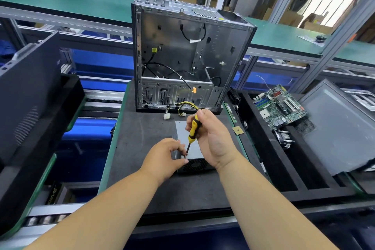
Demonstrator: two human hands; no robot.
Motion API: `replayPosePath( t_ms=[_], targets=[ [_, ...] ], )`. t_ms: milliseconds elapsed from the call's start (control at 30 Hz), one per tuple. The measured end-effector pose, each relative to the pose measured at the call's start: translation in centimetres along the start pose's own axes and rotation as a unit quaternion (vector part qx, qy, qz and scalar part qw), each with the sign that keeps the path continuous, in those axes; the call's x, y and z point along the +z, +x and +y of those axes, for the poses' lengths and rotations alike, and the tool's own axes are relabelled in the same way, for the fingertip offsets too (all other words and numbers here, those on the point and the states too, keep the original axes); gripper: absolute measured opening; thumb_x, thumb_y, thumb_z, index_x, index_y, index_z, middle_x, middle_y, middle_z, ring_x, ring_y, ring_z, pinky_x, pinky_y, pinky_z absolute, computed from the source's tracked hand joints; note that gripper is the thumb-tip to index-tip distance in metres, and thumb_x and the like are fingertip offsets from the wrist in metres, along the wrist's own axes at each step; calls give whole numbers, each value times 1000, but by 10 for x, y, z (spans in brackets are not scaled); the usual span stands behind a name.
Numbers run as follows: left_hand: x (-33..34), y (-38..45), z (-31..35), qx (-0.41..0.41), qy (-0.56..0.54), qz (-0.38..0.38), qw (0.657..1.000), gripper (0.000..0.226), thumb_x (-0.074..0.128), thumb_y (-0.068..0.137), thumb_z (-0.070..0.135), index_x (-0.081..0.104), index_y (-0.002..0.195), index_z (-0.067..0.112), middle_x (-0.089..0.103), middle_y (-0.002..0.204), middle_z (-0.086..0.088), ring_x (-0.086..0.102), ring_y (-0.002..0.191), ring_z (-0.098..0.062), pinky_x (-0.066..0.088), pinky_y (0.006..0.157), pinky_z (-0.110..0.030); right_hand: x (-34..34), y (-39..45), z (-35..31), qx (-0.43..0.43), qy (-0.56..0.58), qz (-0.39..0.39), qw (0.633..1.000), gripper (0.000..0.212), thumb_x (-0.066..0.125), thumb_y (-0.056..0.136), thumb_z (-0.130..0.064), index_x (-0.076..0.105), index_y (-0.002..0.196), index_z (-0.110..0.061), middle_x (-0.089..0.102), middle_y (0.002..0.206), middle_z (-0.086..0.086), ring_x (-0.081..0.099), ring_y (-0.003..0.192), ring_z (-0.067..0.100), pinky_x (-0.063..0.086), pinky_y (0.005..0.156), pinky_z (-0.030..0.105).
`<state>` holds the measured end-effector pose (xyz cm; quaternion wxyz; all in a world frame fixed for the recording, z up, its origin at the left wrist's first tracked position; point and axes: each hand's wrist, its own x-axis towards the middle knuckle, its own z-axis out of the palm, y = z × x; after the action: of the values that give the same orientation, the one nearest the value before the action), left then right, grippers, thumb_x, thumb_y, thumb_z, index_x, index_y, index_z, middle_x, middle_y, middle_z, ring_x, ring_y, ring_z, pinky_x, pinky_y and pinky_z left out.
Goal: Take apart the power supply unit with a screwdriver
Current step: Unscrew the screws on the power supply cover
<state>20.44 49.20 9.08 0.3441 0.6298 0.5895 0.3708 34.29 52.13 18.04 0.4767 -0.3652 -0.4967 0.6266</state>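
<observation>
A grey metal power supply unit (182,130) lies flat on the dark mat, its black fan grille (195,165) facing me. My right hand (211,138) grips a yellow and black screwdriver (193,127), held nearly upright with its tip on the near top edge of the unit. My left hand (165,157) rests against the unit's left near corner, and its thumb and forefinger pinch around the screwdriver's tip. The unit's yellow and black cable bundle (185,107) runs back toward the case.
An open computer case (188,53) stands upright right behind the unit on the mat (138,144). A motherboard (281,105) and a grey panel (343,128) lie in black trays on the right. A small chip (237,130) sits by the mat's right edge. A dark case panel (28,91) leans at left.
</observation>
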Motion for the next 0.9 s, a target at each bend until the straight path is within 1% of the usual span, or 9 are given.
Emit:
replayPosePath(
  t_ms=[67,167,300,400,467,567,700,833,900],
  targets=[
    [0,0,0,0,2,-1,1000,26,85,73,18,66,72,34,62,101,15,53,122,3,43,105,-30,1,0,0,-10,-17,21,1000,24,52,96,-30,59,85,-10,62,75,-2,57,73,16,41,68,28],
    [-1,0,0,-1,6,-1,1000,25,85,73,18,66,72,34,61,101,16,53,122,2,43,103,-26,6,-1,3,-26,-29,25,999,39,38,107,-26,65,84,-10,60,74,0,54,72,17,39,73,33],
    [-1,0,0,0,-3,1,1000,29,85,73,16,65,69,36,61,99,15,53,120,4,42,100,-22,10,-1,7,-14,28,14,999,53,29,108,-36,64,80,-7,46,64,3,41,62,15,33,67,29],
    [-1,0,0,1,-1,-2,1000,28,85,73,16,66,70,35,62,99,15,53,120,4,41,99,-21,9,0,5,-10,46,-2,999,43,45,98,-46,59,85,-8,41,63,2,35,61,15,30,63,27],
    [-1,1,0,3,5,-4,1000,25,85,73,16,67,72,34,62,100,14,53,120,3,42,101,-24,7,0,3,-9,23,-5,1000,30,55,87,-41,51,86,-11,43,64,1,36,62,15,30,63,27],
    [-1,1,0,3,9,-4,1000,26,85,73,17,66,72,35,62,100,14,53,121,3,42,102,-25,5,0,3,-16,8,-5,1000,22,51,90,-33,44,83,-13,50,69,1,44,66,16,33,69,30],
    [0,1,-1,2,18,-6,1000,22,85,74,19,67,75,33,62,102,15,53,122,3,42,103,-27,2,-1,0,2,7,0,1000,24,53,88,-34,56,86,-10,58,80,2,55,76,18,38,71,29],
    [0,1,-1,1,19,-5,1000,23,85,74,19,67,74,33,62,102,14,53,122,2,43,104,-27,2,0,3,-7,11,8,1000,29,44,102,-23,62,87,-7,62,79,0,55,75,18,37,72,30],
    [0,1,-1,-4,12,-4,1000,22,85,73,18,67,74,32,62,102,14,53,122,2,42,103,-26,3,1,3,-10,35,2,999,37,42,103,-25,67,82,-9,61,77,1,52,72,16,35,75,31]
  ],
)
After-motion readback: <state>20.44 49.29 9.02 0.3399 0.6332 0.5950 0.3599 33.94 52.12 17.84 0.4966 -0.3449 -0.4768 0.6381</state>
